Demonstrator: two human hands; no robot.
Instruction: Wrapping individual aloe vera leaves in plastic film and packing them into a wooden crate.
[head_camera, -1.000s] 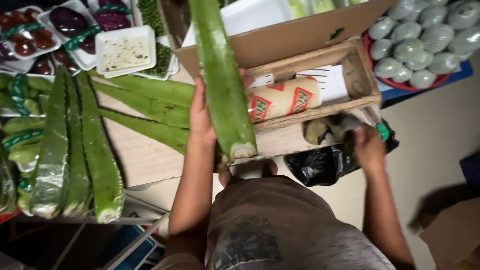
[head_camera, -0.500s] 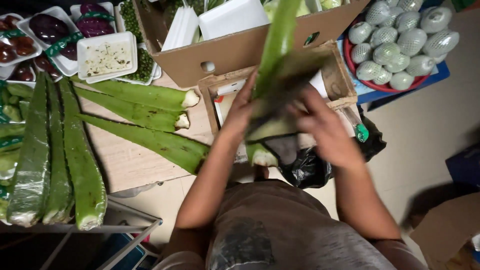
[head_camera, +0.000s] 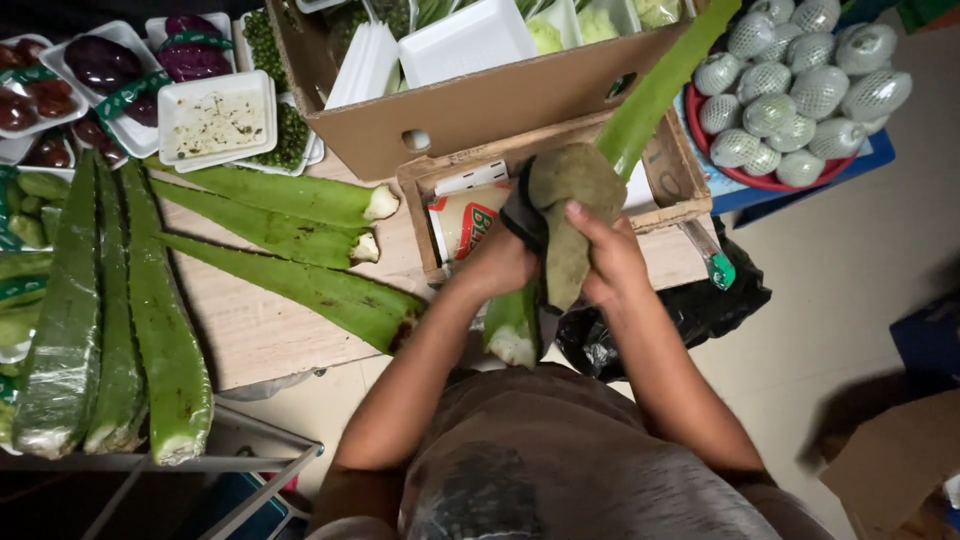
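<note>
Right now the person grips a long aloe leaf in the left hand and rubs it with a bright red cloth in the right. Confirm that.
Not quite: the cloth is dull olive-green, not bright red. The head view shows the left hand gripping the aloe leaf and the right hand pressing that cloth on it.

A brown cardboard box (head_camera: 470, 105) holds white foam trays (head_camera: 465, 40). Below it sits a wooden crate (head_camera: 680, 165). Left of the box lie three cut aloe leaves (head_camera: 290, 235); right of it, a red basin (head_camera: 745, 170) of net-wrapped fruit (head_camera: 800, 90).
</note>
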